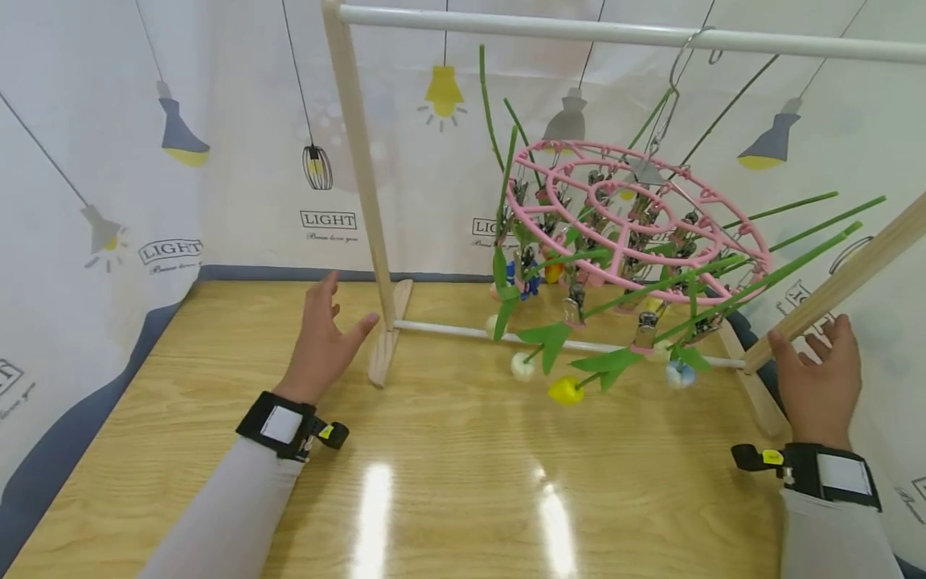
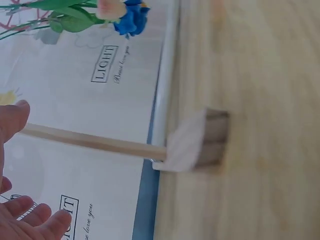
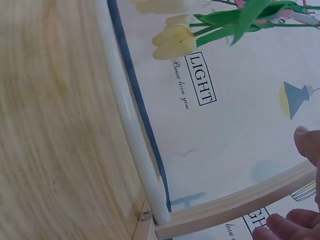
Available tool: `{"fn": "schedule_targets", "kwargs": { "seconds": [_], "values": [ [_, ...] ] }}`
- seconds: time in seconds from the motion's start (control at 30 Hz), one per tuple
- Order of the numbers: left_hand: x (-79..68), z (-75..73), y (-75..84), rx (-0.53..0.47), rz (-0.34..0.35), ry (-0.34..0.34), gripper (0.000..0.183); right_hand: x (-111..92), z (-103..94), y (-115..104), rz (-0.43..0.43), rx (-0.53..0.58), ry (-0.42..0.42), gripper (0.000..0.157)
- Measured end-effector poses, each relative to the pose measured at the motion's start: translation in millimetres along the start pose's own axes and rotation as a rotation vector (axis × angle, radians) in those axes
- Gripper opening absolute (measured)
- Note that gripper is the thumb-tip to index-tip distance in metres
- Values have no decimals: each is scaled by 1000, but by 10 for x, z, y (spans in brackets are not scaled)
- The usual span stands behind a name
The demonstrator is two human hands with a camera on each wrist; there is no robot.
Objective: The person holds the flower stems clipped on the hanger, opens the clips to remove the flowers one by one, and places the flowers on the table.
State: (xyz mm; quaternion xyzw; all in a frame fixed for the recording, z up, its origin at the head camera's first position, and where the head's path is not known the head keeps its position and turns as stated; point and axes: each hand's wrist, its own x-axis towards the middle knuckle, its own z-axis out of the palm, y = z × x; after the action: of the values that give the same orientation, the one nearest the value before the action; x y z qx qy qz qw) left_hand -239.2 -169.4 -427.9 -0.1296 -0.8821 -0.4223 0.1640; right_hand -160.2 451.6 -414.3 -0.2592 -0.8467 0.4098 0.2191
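Note:
A pink round clip hanger (image 1: 620, 256) hangs by its metal hook from the white top rod (image 1: 521, 22) of a wooden rack. Artificial flowers dangle head-down from its clips, among them a yellow tulip (image 1: 567, 391), a pale blue bloom (image 1: 680, 374) and a dark blue flower (image 2: 132, 19). My left hand (image 1: 318, 346) is held beside the left post (image 1: 362, 161), thumb apart from the fingers, holding nothing. Beside the lower right post (image 1: 832, 293) is my right hand (image 1: 821, 386), its fingers loosely bent. In the right wrist view its thumb and fingers flank the post without visible contact.
The rack stands on a wood-grain table (image 1: 448, 482) with wooden feet (image 1: 391, 338) and a white lower rod (image 1: 448, 328). Behind it hangs a white backdrop (image 1: 253, 104) printed with lamps. Green stems (image 1: 817, 245) stick out around the hanger, several toward the right post.

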Motion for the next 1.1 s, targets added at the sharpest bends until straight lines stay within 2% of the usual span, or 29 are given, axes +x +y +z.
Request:
{"fn": "schedule_targets", "kwargs": {
  "seconds": [0.1,0.2,0.27,0.33,0.47,0.57,0.7,0.93,1.1],
  "values": [
    [81,30,34,-91,-3,42,87,59,24,19,29,54,33,79],
    [129,74,57,-139,-1,73,85,121,52,52,47,80,66,72],
    [146,109,63,-175,-14,95,82,162,77,75,61,95,81,67],
    [149,122,134,-217,-32,107,78,196,106,98,67,106,96,61],
    [191,189,147,-266,-71,122,75,230,159,124,83,123,125,52],
    [236,261,95,-259,-92,130,74,264,199,156,118,136,147,49],
    [255,324,108,-217,-102,128,70,328,253,198,167,168,168,46],
    [293,417,120,-172,-124,191,42,322,276,189,223,236,185,45],
    [323,447,98,-188,-172,201,36,305,295,184,227,255,201,44]
  ]
}}
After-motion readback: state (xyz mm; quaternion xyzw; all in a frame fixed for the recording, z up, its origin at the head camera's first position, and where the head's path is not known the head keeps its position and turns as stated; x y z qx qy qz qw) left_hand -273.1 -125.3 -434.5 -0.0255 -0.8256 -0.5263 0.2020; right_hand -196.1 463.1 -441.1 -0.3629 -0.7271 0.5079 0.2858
